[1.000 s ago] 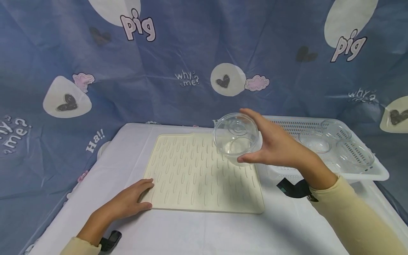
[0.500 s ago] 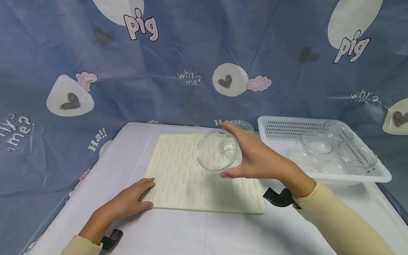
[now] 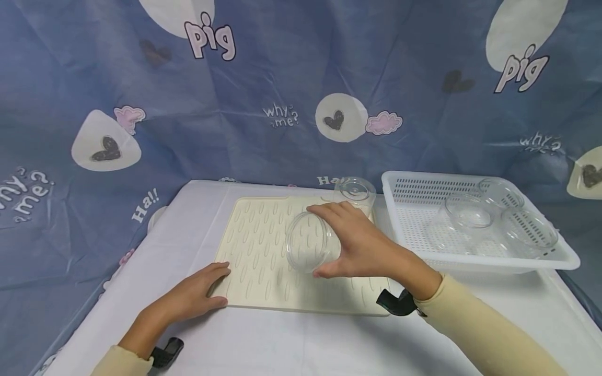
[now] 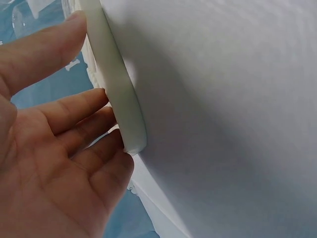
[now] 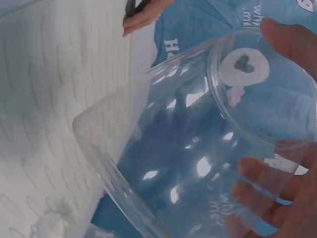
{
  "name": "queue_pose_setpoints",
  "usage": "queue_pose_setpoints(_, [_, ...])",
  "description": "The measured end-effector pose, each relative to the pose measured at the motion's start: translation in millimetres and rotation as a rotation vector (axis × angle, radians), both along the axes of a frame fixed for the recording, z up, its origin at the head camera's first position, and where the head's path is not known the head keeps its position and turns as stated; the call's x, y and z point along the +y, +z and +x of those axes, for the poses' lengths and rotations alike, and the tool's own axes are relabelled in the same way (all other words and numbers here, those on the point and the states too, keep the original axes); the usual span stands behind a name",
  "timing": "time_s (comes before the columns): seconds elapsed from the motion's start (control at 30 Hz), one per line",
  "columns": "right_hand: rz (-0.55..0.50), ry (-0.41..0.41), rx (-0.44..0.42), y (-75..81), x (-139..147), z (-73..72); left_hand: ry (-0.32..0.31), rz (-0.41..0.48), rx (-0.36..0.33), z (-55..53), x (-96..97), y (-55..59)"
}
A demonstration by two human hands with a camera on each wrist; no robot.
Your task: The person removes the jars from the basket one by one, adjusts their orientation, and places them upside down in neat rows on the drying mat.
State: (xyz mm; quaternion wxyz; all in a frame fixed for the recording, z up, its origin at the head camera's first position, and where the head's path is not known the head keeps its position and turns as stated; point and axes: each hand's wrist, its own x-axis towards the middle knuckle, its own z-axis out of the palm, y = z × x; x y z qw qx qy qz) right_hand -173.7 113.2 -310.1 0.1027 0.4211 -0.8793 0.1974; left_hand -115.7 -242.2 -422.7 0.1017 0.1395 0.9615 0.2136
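Note:
My right hand (image 3: 359,245) grips a clear round container (image 3: 305,243) by its side, thumb and fingers spread around it. It is tilted onto its side over the ribbed cream mat (image 3: 263,271), with a round end facing left. In the right wrist view the see-through wall of the container (image 5: 163,148) shows glints. My left hand (image 3: 188,295) lies at the mat's front left corner. In the left wrist view its extended fingertips (image 4: 106,96) touch the mat's edge (image 4: 121,104). A second clear container (image 3: 356,190) stands near the mat's back right corner, partly behind my right hand.
A white perforated basket (image 3: 404,224) stands right of the mat, with several clear containers (image 3: 470,211) towards its right side. White cloth (image 3: 263,344) covers the table. A blue printed curtain (image 3: 244,146) hangs close behind it.
My right hand has moved left and towards me with the container, turning it further onto its side. The standing container behind has come into view. My left hand stays at the mat's edge.

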Motion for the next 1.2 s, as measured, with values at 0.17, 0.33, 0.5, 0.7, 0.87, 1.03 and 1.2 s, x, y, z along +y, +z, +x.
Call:
queue_pose_setpoints(0.17, [0.024,-0.017,-0.025,-9.0,-5.7,1.9,0.002,-0.009,0.002,0.3,-0.3,0.8])
queue_pose_setpoints(0.33, [0.021,-0.041,-0.078,-15.9,-5.2,5.4,-0.013,-0.001,0.015,-1.9,0.4,2.3])
queue_pose_setpoints(0.5, [0.011,-0.061,-0.084,-19.8,-1.0,6.7,-0.024,0.006,0.013,-2.6,1.5,4.1])
queue_pose_setpoints(0.7, [0.011,-0.061,-0.090,-22.1,0.4,6.5,-0.026,0.002,0.023,-1.4,-1.2,5.3])
queue_pose_setpoints(0.87, [0.006,-0.071,-0.103,-23.5,0.5,6.2,-0.023,0.022,0.034,0.3,-0.7,6.9])
queue_pose_setpoints(1.03, [0.004,-0.075,-0.125,-25.8,-0.9,4.6,0.006,0.088,0.134,0.5,6.3,16.9])
queue_pose_setpoints(1.2, [0.000,-0.073,-0.131,-27.4,-2.1,4.3,-0.011,0.250,0.292,-3.8,32.3,32.5])
